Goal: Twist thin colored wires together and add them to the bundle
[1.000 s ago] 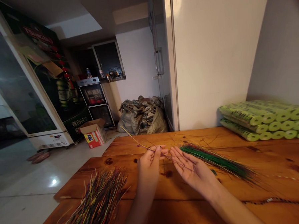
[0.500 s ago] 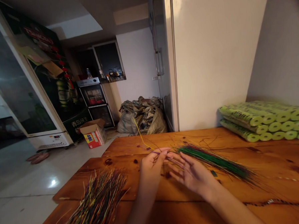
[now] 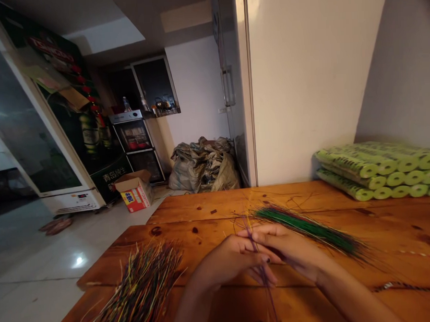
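My left hand [image 3: 236,257] and my right hand [image 3: 284,240] meet above the wooden table [image 3: 210,209]. Thin, wire-like purple strands [image 3: 268,292] run upright between them, some trailing down toward me. A thin yellow strand [image 3: 249,218] sticks up past the fingertips. My right thumb and forefinger are closed on the strands near the top. Lower down, my left thumb presses against them, its fingers curled behind. Just beyond the right hand lies a bundle of mostly green strands [image 3: 308,228]. To the left is a loose pile of multicoloured strands [image 3: 135,290].
Yellow-green wrapped rolls [image 3: 388,168] are stacked at the table's back right. A braided dark cord [image 3: 412,286] lies at the right. Beyond the table are an open cardboard box [image 3: 134,191], stuffed sacks [image 3: 204,166] and a glass-door fridge [image 3: 51,140].
My right hand has gone from spread fingers to a pinch on the strands. The strands have swung from slanting left to upright, and my left hand has turned and moved slightly right and nearer.
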{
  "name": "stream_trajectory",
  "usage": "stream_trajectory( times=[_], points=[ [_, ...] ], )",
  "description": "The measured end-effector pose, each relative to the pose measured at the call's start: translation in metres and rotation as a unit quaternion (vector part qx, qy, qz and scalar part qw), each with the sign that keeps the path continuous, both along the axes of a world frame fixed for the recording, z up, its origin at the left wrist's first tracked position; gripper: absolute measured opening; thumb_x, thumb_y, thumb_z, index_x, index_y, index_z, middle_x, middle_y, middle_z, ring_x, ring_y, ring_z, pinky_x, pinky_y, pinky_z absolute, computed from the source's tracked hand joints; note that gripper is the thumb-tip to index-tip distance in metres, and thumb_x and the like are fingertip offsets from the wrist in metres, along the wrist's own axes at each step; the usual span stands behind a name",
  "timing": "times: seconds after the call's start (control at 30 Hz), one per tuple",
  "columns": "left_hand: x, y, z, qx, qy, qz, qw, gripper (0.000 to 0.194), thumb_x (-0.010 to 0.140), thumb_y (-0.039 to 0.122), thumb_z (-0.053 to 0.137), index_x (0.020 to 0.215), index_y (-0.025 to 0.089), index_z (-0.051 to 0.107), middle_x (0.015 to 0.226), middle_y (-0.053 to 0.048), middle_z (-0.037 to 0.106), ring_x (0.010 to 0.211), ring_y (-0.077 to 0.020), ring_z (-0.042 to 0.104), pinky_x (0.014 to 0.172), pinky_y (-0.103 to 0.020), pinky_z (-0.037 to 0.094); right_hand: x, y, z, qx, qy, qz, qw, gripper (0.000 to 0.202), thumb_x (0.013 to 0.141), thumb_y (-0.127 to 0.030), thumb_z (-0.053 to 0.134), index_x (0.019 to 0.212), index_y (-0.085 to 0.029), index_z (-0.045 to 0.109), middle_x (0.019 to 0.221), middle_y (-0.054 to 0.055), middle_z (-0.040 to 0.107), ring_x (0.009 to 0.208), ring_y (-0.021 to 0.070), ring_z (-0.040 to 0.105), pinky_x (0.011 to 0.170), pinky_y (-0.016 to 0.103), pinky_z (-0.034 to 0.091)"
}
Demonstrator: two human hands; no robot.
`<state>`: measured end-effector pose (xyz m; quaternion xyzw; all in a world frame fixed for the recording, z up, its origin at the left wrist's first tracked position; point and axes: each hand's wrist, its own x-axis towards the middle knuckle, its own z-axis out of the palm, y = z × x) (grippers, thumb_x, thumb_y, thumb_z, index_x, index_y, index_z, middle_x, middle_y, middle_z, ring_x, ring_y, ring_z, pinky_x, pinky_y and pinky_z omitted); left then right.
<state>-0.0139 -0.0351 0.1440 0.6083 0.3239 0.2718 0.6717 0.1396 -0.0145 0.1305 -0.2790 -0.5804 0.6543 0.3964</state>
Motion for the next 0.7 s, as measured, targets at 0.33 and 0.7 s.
stream_trajectory(
  times=[0.33,0.7],
  points=[
    [0.005,0.008,-0.002,0.066,-0.013,0.052,0.996,0.034,0.072,0.041,0.058,0.085,0.010,0.068,0.076,-0.010,0.070,0.072,-0.0172,0.063,0.073,-0.031,0.046,0.004,0.002,0.003,0.022,0.054,-0.078,0.995,0.023,0.067,-0.032,0.070,0.058,-0.015,0.057,0.052,-0.005,0.050,0.048,0.0065,0.044,0.050,0.019,0.035],
    [0.001,0.011,0.000,0.132,-0.027,0.151,0.979,0.013,0.070,0.024,0.062,0.071,0.013,0.069,0.070,-0.004,0.068,0.068,-0.0124,0.057,0.070,-0.023,0.042,-0.001,0.001,0.008,0.095,0.006,-0.116,0.989,0.025,0.072,-0.037,0.063,0.061,-0.016,0.055,0.056,-0.002,0.056,0.057,0.0112,0.053,0.062,0.025,0.042]
  ],
)
